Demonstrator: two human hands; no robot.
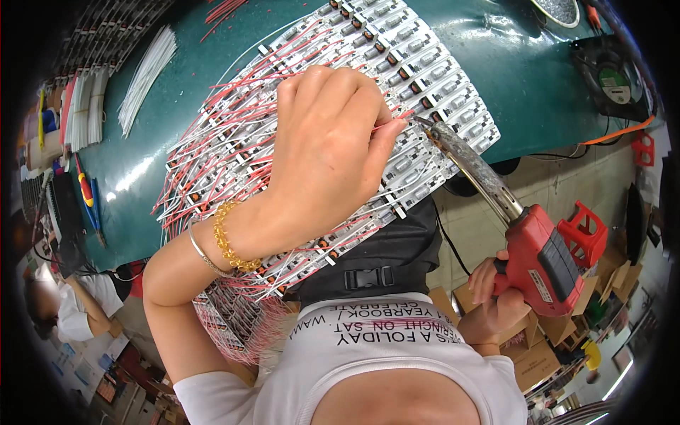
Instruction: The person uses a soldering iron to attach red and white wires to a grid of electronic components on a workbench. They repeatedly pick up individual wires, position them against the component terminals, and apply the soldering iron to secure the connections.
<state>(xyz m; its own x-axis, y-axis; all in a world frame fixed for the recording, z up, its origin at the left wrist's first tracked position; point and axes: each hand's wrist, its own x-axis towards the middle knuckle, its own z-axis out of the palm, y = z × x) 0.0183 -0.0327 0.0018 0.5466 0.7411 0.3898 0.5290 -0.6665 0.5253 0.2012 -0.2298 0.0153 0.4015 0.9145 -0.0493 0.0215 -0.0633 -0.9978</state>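
Observation:
A panel of joined small white circuit boards (pixel 453 88) lies across the near edge of the green table, with many red and white wires (pixel 234 134) fanning out over its left side. Over its middle, my left hand (pixel 326 138) is closed, pinching a red wire (pixel 392 122) between thumb and forefinger. My right hand (pixel 496 294) grips the handle of a red pistol-shaped soldering gun (pixel 542 258) at the right. The gun's dark tip points up-left and ends close beside the pinched wire; whether they touch, I cannot tell.
Loose white wires (pixel 147 79) and a tied wire bundle (pixel 86 110) lie at the left, near a red-and-yellow-handled tool (pixel 86 191). A black fan (pixel 613 81) and a metal bowl (pixel 559 10) sit far right. More wired boards (pixel 237 322) hang lower left. Another person (pixel 88 304) sits beyond.

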